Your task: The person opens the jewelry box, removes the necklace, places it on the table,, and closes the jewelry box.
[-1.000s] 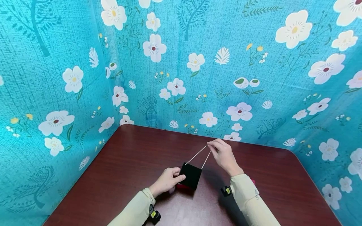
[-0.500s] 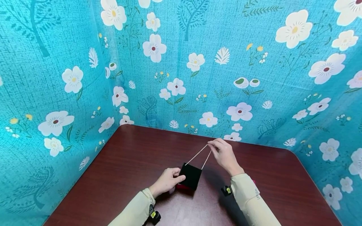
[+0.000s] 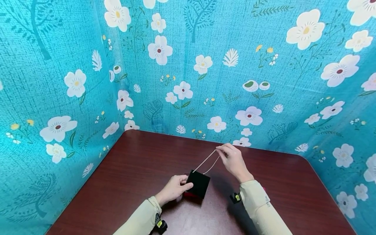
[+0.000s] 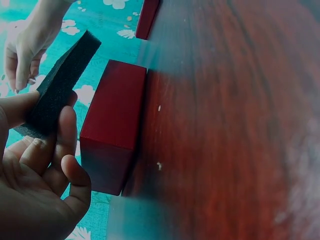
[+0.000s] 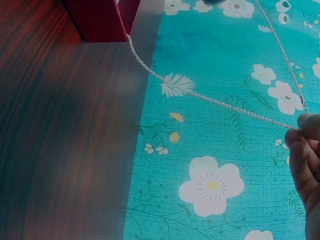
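Observation:
My left hand (image 3: 173, 188) holds a square black foam pad (image 3: 199, 184) by its left edge, thumb on the face, fingers behind. In the left wrist view the pad (image 4: 62, 82) is tilted, held above a dark red box (image 4: 112, 105) on the table. My right hand (image 3: 232, 160) is raised to the right and pinches a thin silvery necklace chain (image 3: 204, 161) between thumb and fingertips. One strand runs straight to the pad's upper left corner; the other curves slackly toward its upper edge. In the right wrist view one strand of the chain (image 5: 225, 105) passes along a red box piece (image 5: 100, 20).
A second red piece (image 4: 148, 19) lies on the glossy dark wood table (image 3: 141, 156), mostly hidden under the right forearm in the head view. Blue flowered cloth (image 3: 176, 65) hangs behind the table and at its sides.
The chain's right strand, taut to the pad's right corner before, is now slack and curved, its lower end further left. Both hands have stayed nearly still.

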